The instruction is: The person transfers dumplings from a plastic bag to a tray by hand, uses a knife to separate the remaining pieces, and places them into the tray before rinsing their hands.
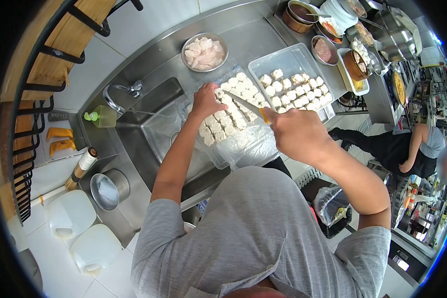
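Note:
My right hand [298, 134] is wrapped round the orange-yellow handle of a knife [246, 103]. The blade points left across rows of small white food pieces [225, 120] laid on clear plastic. At the far left end of these rows, my left hand [207, 102] is closed with bent fingers, and a single white piece [219, 93] shows at its fingertips, right by the knife's tip. Beside the rows on the right, a clear plastic tray [263, 64] holds more separate white pieces in lines. Crumpled plastic film [248, 146] lies nearest my body.
A metal bowl of pale raw meat [205, 52] stands behind the rows. To the left are the sink [139, 111], a tap [115, 97] and a soap bottle [103, 116]. Bowls and pots [325, 49] crowd the back right. Another person [424, 144] is at the right.

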`<state>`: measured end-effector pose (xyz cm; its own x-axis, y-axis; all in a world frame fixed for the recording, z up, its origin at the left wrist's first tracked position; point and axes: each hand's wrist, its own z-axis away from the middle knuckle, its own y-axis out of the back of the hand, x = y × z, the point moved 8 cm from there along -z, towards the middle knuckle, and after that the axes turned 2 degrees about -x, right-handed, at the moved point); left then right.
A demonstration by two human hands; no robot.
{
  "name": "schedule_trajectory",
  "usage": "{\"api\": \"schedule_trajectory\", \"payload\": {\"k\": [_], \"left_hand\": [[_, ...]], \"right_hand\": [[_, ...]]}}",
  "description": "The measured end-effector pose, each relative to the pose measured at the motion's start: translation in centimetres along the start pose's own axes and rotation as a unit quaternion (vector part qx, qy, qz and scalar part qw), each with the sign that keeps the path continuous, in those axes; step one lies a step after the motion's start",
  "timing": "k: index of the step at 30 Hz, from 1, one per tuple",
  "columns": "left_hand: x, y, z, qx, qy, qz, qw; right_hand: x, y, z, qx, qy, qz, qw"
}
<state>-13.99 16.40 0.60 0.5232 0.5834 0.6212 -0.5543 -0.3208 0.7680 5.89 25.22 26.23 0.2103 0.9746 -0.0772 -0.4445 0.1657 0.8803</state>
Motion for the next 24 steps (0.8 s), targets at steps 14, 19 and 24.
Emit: {"api": "schedule_trajectory", "payload": {"k": [14,19,24], "left_hand": [[-0.9,0.4,-0.1,0.0,0.02,-0.013,1.0],[-1.0,0.8,0.3,0.001,0.016,-0.011,1.0],[0.4,1.3,-1.0,0.009,-0.015,0.003,1.0]], "right_hand": [[7.4,-1.9,-6.4,-0.16,-0.087,-0.366,0.912],[6.6,-0.7,-2.2,0.039,0.03,-0.225,0.973],[7.3,-1.0,6.3,0.072,-0.057,-0.216,0.972]]}}
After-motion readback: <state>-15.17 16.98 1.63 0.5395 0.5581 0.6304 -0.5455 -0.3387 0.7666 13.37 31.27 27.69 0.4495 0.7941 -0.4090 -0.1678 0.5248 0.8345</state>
